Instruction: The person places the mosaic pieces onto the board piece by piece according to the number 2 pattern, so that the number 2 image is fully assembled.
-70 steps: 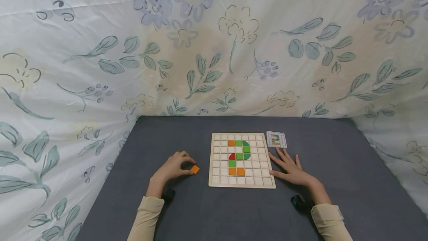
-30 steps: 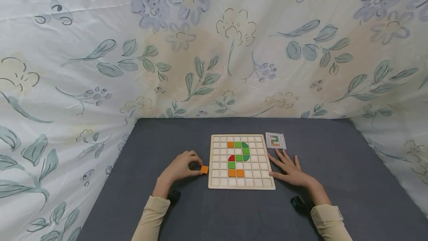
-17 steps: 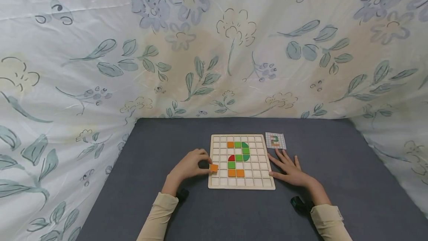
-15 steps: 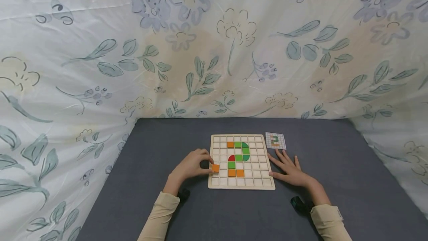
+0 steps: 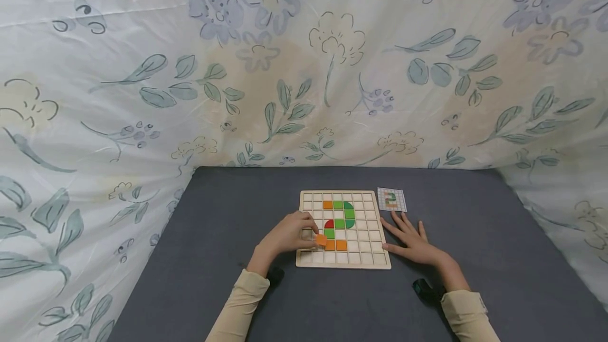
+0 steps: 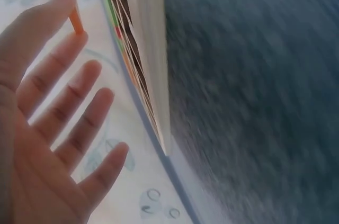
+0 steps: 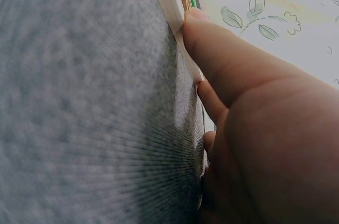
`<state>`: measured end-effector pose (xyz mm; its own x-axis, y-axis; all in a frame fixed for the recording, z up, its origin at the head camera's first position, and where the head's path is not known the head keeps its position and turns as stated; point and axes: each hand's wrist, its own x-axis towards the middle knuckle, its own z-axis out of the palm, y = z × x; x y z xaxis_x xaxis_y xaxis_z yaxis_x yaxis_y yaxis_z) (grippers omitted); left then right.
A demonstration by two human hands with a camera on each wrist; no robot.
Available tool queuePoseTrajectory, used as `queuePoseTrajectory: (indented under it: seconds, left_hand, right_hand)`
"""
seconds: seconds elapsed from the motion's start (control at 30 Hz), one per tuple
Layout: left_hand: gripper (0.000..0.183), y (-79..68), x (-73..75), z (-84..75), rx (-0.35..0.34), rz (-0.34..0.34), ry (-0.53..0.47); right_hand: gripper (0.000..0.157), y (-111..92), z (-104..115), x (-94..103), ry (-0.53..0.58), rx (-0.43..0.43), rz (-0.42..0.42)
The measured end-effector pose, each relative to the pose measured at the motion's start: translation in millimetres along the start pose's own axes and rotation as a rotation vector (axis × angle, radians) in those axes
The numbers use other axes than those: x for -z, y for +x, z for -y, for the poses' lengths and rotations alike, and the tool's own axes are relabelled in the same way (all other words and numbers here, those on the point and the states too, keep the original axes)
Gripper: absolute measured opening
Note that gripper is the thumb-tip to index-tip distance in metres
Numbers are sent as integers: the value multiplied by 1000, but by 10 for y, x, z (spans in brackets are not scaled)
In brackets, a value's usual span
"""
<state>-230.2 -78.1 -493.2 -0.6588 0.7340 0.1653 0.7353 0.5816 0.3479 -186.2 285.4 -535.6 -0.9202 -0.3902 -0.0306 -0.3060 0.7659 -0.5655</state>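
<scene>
Between thumb and index finger my left hand pinches a thin orange square tile, held over the left part of a wooden grid board. The left wrist view shows this tile edge-on, with the other fingers spread. On the board lie orange tiles, green tiles and a red quarter-round tile, set in a 2-like figure. My right hand lies with fingers spread at the board's right side. In the right wrist view its thumb touches the board's edge.
A small printed card with a coloured grid pattern lies beyond the board's upper right corner. Dark grey cloth covers the table. A floral curtain hangs behind and at the sides.
My left hand has carried the orange tile rightward from the table across the board's left edge, to beside the lower orange tiles. My right hand has stayed in place.
</scene>
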Motion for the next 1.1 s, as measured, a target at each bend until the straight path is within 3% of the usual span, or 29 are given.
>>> queuePoseTrajectory:
  seconds: [0.47,1.1]
  left_hand:
    - [29,187,-144,-245,39,5,153]
    - [24,366,-325,-586,117,-35,216]
  right_hand:
    - [71,-14,6,23,4,-5,4]
    - [71,-5,10,4,4,-13,3]
